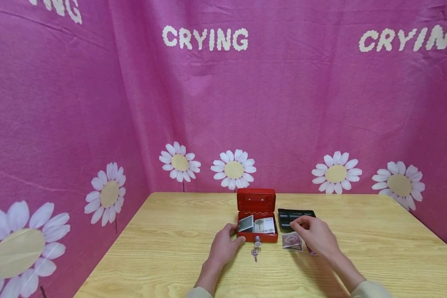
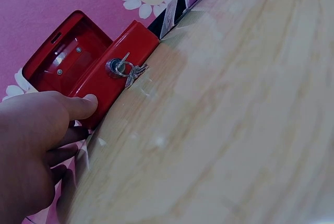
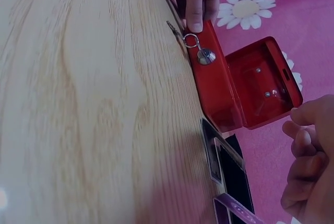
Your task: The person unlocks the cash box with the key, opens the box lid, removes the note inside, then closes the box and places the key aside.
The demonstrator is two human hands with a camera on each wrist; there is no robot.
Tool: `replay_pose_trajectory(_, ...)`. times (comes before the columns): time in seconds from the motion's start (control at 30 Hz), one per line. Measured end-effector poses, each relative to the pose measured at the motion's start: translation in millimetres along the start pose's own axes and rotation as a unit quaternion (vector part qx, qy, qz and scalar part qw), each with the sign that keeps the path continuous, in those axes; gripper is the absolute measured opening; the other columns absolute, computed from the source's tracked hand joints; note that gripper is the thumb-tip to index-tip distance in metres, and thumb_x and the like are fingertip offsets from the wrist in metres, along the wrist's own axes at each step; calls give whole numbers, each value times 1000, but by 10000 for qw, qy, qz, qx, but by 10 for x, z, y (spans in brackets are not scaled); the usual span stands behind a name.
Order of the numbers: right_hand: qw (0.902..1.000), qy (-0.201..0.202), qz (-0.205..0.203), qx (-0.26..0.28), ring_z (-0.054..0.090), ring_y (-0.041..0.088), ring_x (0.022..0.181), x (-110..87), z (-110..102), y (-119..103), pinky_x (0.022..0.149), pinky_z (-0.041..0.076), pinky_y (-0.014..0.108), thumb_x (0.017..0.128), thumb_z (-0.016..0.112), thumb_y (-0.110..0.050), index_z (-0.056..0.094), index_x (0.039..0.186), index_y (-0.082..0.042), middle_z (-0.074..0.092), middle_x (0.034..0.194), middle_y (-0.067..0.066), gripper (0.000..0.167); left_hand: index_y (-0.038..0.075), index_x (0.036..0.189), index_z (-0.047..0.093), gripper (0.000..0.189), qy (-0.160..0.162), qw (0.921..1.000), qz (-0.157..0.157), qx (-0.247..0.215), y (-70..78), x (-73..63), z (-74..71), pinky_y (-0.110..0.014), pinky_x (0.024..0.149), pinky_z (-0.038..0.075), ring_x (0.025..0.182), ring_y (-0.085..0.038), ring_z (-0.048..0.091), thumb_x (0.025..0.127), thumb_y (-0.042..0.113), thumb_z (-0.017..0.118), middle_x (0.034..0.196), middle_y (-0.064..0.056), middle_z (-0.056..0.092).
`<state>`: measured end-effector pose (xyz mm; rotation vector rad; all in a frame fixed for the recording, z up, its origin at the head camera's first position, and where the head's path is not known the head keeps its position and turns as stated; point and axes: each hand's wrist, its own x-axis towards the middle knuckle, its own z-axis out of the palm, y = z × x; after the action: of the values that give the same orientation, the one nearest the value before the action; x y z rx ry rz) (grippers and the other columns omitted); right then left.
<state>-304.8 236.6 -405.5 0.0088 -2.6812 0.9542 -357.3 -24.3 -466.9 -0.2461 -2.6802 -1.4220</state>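
Observation:
A small red cash box stands on the table with its lid raised. Inside lie a grey-green banknote, tilted, and a pale banknote. My left hand grips the box's left front corner, thumb on the front face. A key sits in the lock, with another key hanging from its ring. My right hand hovers by the black tray, fingers loosely bent, with nothing visible between them. Below it stands a folded purplish banknote.
Another purple banknote is partly hidden under the right hand. The wooden table extends around the box. A pink curtain with printed daisies hangs behind the table and along its left side.

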Motion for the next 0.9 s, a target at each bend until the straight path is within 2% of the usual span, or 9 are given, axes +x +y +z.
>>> replay_pose_trajectory(0.23, 9999, -99, 87, 74, 54, 12, 69, 22, 58, -41, 59, 41, 28, 94, 65, -37, 73, 102, -15, 69, 85, 0, 25, 7, 130, 60, 43, -17, 10000, -38, -20, 9, -6, -2, -51, 107, 46, 123, -29, 59, 91, 22, 72, 130, -11, 65)
replay_pose_trajectory(0.63, 9999, -111, -19, 25, 58, 9, 76, 95, 208, -144, 64, 45, 28, 93, 66, -35, 74, 99, -20, 70, 85, -5, 19, 7, 132, 59, 46, -41, 10000, -20, -33, -2, 3, 6, -51, 107, 46, 125, -30, 57, 91, 22, 72, 132, -11, 64)
replay_pose_trajectory(0.9, 9998, -151, -7, 146, 58, 10, 74, 122, 326, -256, 64, 46, 28, 93, 66, -33, 74, 99, -17, 70, 87, -2, 19, 6, 132, 58, 46, -32, 10000, -22, -64, 9, 0, -9, -52, 107, 46, 126, -31, 58, 91, 21, 72, 132, -12, 64)
